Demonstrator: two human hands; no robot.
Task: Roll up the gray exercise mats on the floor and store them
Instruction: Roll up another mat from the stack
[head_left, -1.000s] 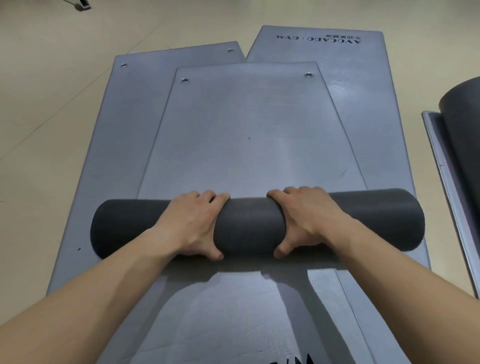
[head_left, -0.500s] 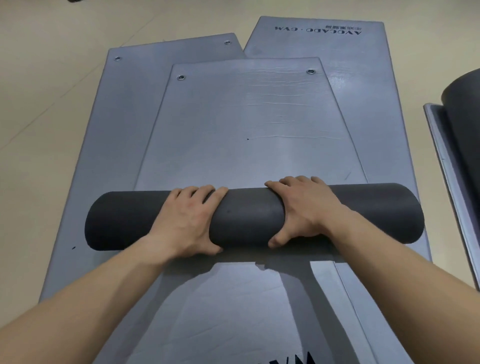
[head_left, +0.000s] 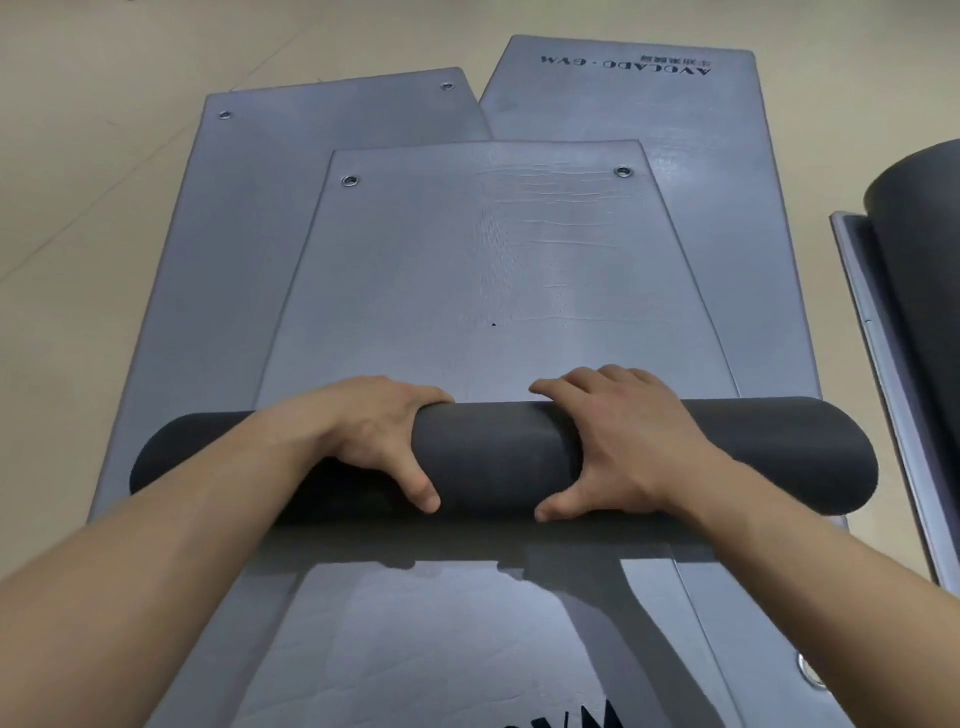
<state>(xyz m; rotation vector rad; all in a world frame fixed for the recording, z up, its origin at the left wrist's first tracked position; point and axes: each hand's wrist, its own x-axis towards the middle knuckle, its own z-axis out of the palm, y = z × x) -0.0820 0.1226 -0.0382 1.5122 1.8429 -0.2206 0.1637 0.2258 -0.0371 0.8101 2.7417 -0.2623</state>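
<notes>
Black print stands on the far mat (head_left: 675, 114), well beyond the right hand (head_left: 623, 447) and slightly to its right, close to that mat's far edge. It lies upside down to the camera and reads "AVOCADO · GYM". Just beyond the word "AVOCADO" runs a smaller row of Chinese characters, too small to read. On the near mat (head_left: 441, 649), on the person's side of the left hand (head_left: 379, 436) and the right, large black letters show at the frame's bottom edge. They are cut off and look like "VM" or "YM".
</notes>
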